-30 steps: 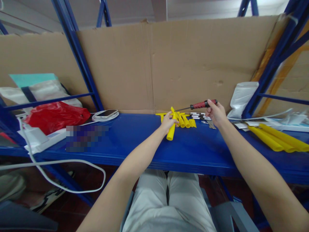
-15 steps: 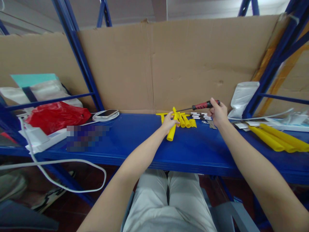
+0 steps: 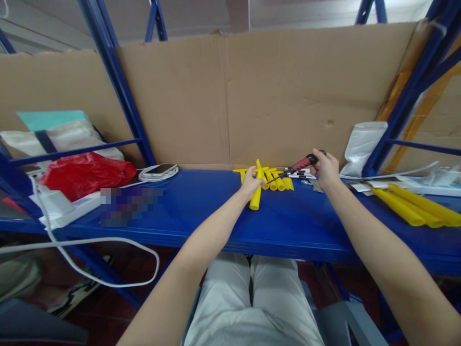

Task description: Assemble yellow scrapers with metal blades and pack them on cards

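My left hand [image 3: 251, 183] is closed round a yellow tube-like piece [image 3: 255, 198] with a tapered top, held tilted over the blue shelf. In my right hand [image 3: 325, 168] is a screwdriver [image 3: 301, 164] with a red and black handle, gripped near the handle's end. Its thin shaft slants down to the left, and the tip is at the side of the yellow piece, by my left fingers. Whether the tip touches a screw there is too small to tell. Behind lie several more yellow pieces [image 3: 280, 183] in a row.
White-and-black sticks [image 3: 300, 174] and small metal bits [image 3: 307, 182] lie behind the screwdriver. Long yellow tubes [image 3: 414, 206] rest at the right. At the left are a phone [image 3: 163, 168] on a coiled cable, a red bag [image 3: 86, 174] and a power strip [image 3: 81, 206]. Cardboard [image 3: 288, 96] walls the back.
The screwdriver's tip has dropped from near the top of the yellow piece to lower on its side, so the shaft slants more steeply. My left hand has barely moved.
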{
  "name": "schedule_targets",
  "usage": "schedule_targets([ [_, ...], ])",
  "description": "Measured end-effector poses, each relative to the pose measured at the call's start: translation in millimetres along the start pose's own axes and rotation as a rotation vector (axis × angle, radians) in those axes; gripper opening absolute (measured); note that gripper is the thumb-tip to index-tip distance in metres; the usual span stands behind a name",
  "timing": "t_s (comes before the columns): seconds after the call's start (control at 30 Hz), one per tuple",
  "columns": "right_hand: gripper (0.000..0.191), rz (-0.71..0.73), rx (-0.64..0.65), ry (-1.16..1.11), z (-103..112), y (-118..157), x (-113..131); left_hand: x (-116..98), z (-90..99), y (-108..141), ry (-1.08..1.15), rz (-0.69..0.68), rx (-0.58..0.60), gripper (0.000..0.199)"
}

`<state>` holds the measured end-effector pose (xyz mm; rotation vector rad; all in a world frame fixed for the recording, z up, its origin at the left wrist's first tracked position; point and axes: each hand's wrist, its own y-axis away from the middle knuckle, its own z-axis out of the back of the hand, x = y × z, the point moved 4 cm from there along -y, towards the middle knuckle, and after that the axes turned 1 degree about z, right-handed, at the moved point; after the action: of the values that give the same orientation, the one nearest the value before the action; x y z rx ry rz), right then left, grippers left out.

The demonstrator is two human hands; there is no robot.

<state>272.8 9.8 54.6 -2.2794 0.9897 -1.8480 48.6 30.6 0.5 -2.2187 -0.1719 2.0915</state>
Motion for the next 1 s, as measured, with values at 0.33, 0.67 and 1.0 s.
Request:
schedule_targets([
  [0.33,0.044,-0.090,0.268,0.125,-15.9,11.0,-12.1,-0.6,0.0,1.2,-0.009,0.002,-0.019,0.071],
  [0.67,0.050,-0.348,0.729,0.461,-11.3,22.8,-23.3,-0.7,-0.9,2.0,-0.013,0.004,-0.009,0.075],
  [1.0,0.052,-0.375,0.999,0.820,-16.8,39.1,-39.5,-1.6,-3.1,3.6,-0.001,-0.002,0.043,0.075],
])
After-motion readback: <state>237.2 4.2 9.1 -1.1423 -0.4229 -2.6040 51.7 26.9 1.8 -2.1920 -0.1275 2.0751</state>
